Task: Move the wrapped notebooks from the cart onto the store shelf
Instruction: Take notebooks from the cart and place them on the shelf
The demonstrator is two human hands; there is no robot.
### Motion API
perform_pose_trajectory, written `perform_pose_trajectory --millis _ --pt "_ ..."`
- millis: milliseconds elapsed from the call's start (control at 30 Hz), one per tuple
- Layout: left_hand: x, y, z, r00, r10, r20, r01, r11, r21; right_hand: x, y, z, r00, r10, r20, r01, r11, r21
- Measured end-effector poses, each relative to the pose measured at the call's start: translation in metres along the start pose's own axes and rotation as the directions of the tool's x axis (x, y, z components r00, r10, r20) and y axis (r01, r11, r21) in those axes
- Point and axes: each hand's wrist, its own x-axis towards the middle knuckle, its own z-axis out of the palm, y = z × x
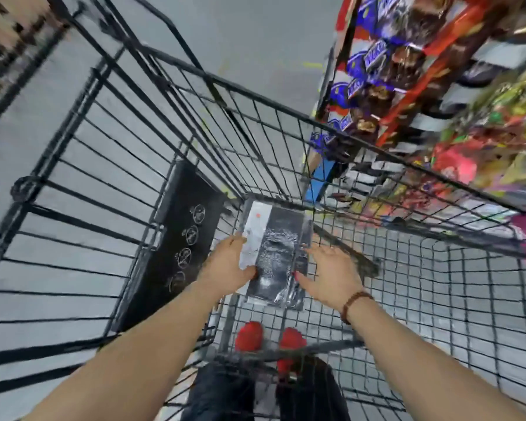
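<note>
A plastic-wrapped stack of notebooks [278,253], black and white on top, lies deep in the black wire cart [195,74]. My left hand [230,264] grips the stack's left edge, with fingers curled onto the wrap. My right hand [331,275] is at the stack's right edge with fingers spread; its thumb touches the wrap. A beaded bracelet sits on my right wrist. The store shelf [438,95] stands to the right of the cart, full of colourful packets.
A black flap with white pictograms [179,238] leans against the cart's left inner wall. My red shoes [249,335] show through the cart's mesh floor. Grey floor surrounds the cart. Another shelf edge [9,31] is at the upper left.
</note>
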Motion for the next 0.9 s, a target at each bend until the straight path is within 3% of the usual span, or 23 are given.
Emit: perform_pose_trajectory --millis 133,233,333,467,633,833,900 --pt "0.023 -0.013 0.029 0.999 -0.042 0.004 0.042 0.996 -0.079 0.018 0.005 0.037 0.989 0.145 0.033 -0.149 0.952 0.267" --pt "0.04 -0.021 0.044 0.996 -0.082 -0.021 0.079 0.988 -0.136 0.032 0.007 0.06 0.971 0.229 0.071 -0.235 0.847 0.477" --pt "0.049 -0.024 0.058 0.985 -0.148 -0.086 0.127 0.967 -0.22 0.044 0.007 0.081 0.947 0.3 0.119 -0.304 0.705 0.641" --pt "0.048 -0.021 0.079 0.962 -0.168 -0.217 0.112 0.962 -0.248 0.055 0.003 0.112 0.905 0.401 0.139 -0.321 0.432 0.843" --pt "0.046 -0.009 0.092 0.94 -0.166 -0.299 0.085 0.96 -0.267 0.053 0.0 0.127 0.87 0.478 0.121 -0.258 0.232 0.938" --pt "0.039 0.007 0.103 0.972 -0.027 -0.233 -0.058 0.934 -0.353 0.046 0.013 0.125 0.778 0.609 0.156 -0.212 0.021 0.977" --pt "0.042 0.008 0.1 0.978 0.011 -0.207 -0.09 0.922 -0.377 0.041 0.022 0.125 0.766 0.619 0.173 -0.223 0.003 0.975"
